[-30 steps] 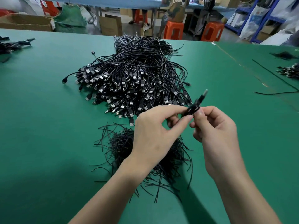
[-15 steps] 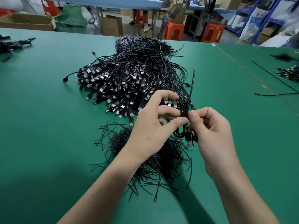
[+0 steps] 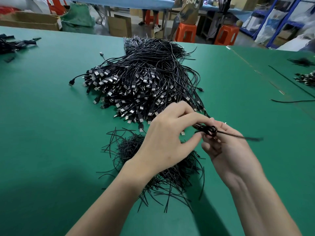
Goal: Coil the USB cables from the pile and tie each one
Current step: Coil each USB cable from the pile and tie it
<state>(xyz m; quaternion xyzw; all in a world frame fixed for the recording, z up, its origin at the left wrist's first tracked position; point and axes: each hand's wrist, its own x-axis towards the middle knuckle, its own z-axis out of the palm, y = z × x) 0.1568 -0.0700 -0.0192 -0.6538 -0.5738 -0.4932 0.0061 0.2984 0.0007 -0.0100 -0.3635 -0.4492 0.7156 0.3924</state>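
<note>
Head view: both hands meet above the green desk [image 3: 42, 116], just in front of the big pile of USB cables [image 3: 141, 82]. Between them is one small coiled cable [image 3: 207, 129], bunched into a tight black loop and held clear of the desk surface. The left hand [image 3: 167, 138] pinches the coil's left end between thumb and forefinger, its other fingers curled behind. The right hand [image 3: 228, 150] grasps the coil from the right, fingers bent around it with the palm turned up. A thin black tie [image 3: 245, 137] runs from the coil out to the right over the right hand; its far end is blurred. Under the left wrist lies a loose heap of short black ties [image 3: 126, 147], touching the desk and near the pile's front edge. The pile's metal plugs mostly point left and toward the person. More cable bundles [image 3: 305, 79] lie at the far right edge. Beyond the desk stand two orange stools [image 3: 185, 34] and a cardboard box [image 3: 29, 20].
</note>
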